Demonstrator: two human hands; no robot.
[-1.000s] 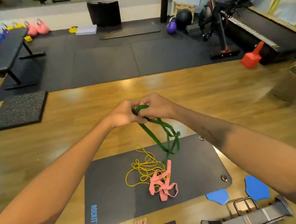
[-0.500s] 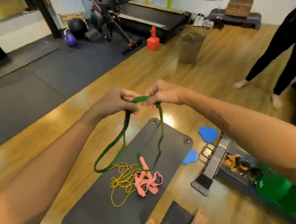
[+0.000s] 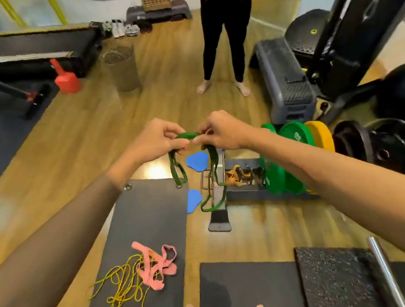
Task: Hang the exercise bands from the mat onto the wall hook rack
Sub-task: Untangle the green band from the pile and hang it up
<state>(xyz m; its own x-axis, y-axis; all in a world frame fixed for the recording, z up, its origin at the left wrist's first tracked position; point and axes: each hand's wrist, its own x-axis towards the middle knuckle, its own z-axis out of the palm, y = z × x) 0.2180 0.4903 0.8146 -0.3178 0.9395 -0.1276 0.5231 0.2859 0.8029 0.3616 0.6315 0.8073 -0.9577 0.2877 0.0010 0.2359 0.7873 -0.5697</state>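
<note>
While both hands hold it up, the green band [image 3: 206, 179] hangs in loops.
Left hand [image 3: 157, 140] and right hand [image 3: 222, 132] pinch its top, probably gathering it for a hook; yellow band [image 3: 121, 289] and pink band [image 3: 157, 262] lie on the mat [image 3: 150, 219].

ahead: bare wood floor [image 3: 84, 144], open
right: weight plates [image 3: 299, 154], step box [image 3: 285, 83] crowding in
beyond: person [image 3: 224, 24] standing

2 bare forearms run into view with no sleeves, watch or rings — the left hand [image 3: 153, 141] and right hand [image 3: 221, 130] are ungloved. Below, dark clothing shows, and bare toes — no shoes.
</note>
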